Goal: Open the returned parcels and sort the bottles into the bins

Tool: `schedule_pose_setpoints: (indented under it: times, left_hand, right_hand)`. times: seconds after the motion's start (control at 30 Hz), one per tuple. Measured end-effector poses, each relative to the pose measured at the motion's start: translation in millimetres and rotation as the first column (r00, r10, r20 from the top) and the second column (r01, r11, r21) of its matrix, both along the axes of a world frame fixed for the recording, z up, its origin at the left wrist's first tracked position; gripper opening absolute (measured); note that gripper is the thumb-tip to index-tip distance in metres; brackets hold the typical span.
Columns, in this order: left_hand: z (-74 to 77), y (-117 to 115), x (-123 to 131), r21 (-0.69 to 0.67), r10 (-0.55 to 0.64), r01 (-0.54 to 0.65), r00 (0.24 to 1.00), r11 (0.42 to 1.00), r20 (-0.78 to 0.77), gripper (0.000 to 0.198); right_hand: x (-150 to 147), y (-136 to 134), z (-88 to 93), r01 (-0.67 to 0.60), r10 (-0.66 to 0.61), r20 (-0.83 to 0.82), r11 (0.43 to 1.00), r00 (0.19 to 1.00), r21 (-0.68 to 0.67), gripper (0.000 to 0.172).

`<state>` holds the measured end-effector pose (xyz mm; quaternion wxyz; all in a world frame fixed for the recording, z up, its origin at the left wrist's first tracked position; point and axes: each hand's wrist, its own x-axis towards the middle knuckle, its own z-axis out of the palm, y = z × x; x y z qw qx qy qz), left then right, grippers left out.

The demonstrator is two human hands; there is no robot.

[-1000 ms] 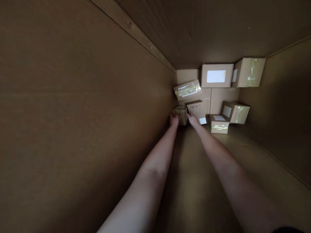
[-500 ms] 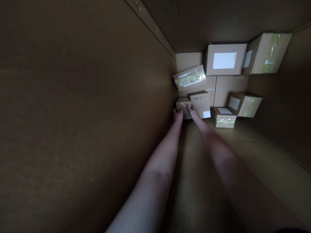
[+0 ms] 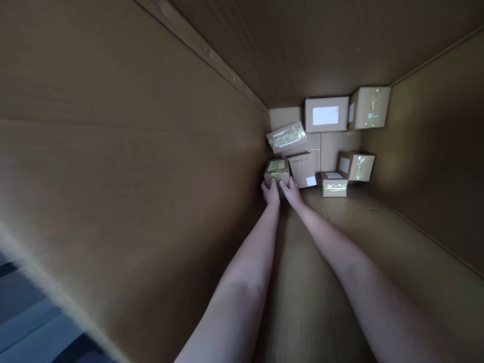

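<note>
Both my arms reach deep into a tall cardboard carton (image 3: pixel 113 151). At its bottom my left hand (image 3: pixel 269 193) and my right hand (image 3: pixel 289 190) are closed on the two sides of a small taped brown box (image 3: pixel 277 170), which sits against the carton's left wall. A second small box with handwriting on top (image 3: pixel 302 169) lies just right of it, touching my right hand's side.
Several more small brown boxes lie on the carton's bottom: a taped one (image 3: pixel 286 137), one with a white label (image 3: pixel 326 114), another at the far corner (image 3: pixel 369 107), and two near the right wall (image 3: pixel 355 166) (image 3: pixel 334 184). Carton walls close in on all sides.
My hands have closed in around the small taped box, which now shows its top between them. The view has pulled back, and the carton's outer edge shows at lower left.
</note>
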<state>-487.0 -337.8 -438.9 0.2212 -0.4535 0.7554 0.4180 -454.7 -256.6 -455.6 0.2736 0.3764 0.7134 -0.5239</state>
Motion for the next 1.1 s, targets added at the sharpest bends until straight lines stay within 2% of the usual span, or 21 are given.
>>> schedule_pose_setpoints:
  times: [0.13, 0.3, 0.43, 0.5, 0.57, 0.63, 0.7, 0.87, 0.93, 1.0, 1.1]
  left_hand:
    - [97.3, 25.1, -10.7, 0.042, 0.018, -0.015, 0.998, 0.999, -0.056, 0.047]
    - [239.4, 50.3, -22.7, 0.256, 0.064, -0.036, 0.993, 0.966, -0.102, 0.043]
    - [347.6, 52.5, -18.0, 0.427, -0.078, 0.127, 0.988, 0.895, -0.131, 0.041]
    - [393.0, 51.8, -11.1, 0.490, -0.145, 0.215, 0.974, 0.845, -0.176, 0.045]
    - [431.3, 54.1, -2.0, 0.556, -0.200, 0.263, 0.964, 0.788, -0.173, 0.055]
    - [463.1, 60.8, 9.8, 0.612, -0.270, 0.316, 0.948, 0.725, -0.170, 0.061]
    - [489.5, 71.2, 24.9, 0.638, -0.342, 0.403, 0.912, 0.656, -0.226, 0.058]
    - [539.2, 105.0, 73.8, 0.597, -0.506, 0.645, 0.757, 0.477, -0.414, 0.041]
    - [552.4, 122.1, 96.4, 0.576, -0.565, 0.717, 0.682, 0.392, -0.465, 0.037]
    - [559.0, 143.2, 121.4, 0.560, -0.619, 0.779, 0.594, 0.283, -0.514, 0.038]
    - [550.7, 184.9, 163.4, 0.559, -0.687, 0.823, 0.464, 0.101, -0.559, 0.043]
  right_hand:
    - [-22.2, 28.8, 105.2, -0.035, 0.035, 0.014, 0.999, 0.999, 0.028, 0.071]
    - [-33.8, 71.4, 248.2, -0.053, 0.068, -0.139, 0.992, 0.988, 0.112, 0.064]
    - [-11.0, 97.1, 358.8, 0.017, 0.054, -0.371, 0.982, 0.927, 0.187, 0.054]
    - [11.5, 105.6, 406.6, 0.079, 0.036, -0.465, 0.971, 0.884, 0.225, 0.051]
    - [40.3, 110.4, 446.5, 0.162, -0.003, -0.527, 0.953, 0.850, 0.256, 0.051]
    - [73.6, 110.5, 478.2, 0.274, -0.069, -0.569, 0.918, 0.820, 0.285, 0.051]
    - [109.1, 106.1, 503.4, 0.401, -0.142, -0.606, 0.860, 0.783, 0.317, 0.050]
    - [194.3, 90.1, 554.1, 0.661, -0.279, -0.681, 0.638, 0.677, 0.396, 0.048]
    - [226.0, 90.8, 571.1, 0.715, -0.301, -0.697, 0.552, 0.651, 0.429, 0.047]
    - [257.6, 98.9, 583.2, 0.748, -0.302, -0.709, 0.463, 0.637, 0.475, 0.047]
    - [304.8, 124.2, 584.9, 0.765, -0.298, -0.707, 0.326, 0.641, 0.556, 0.046]
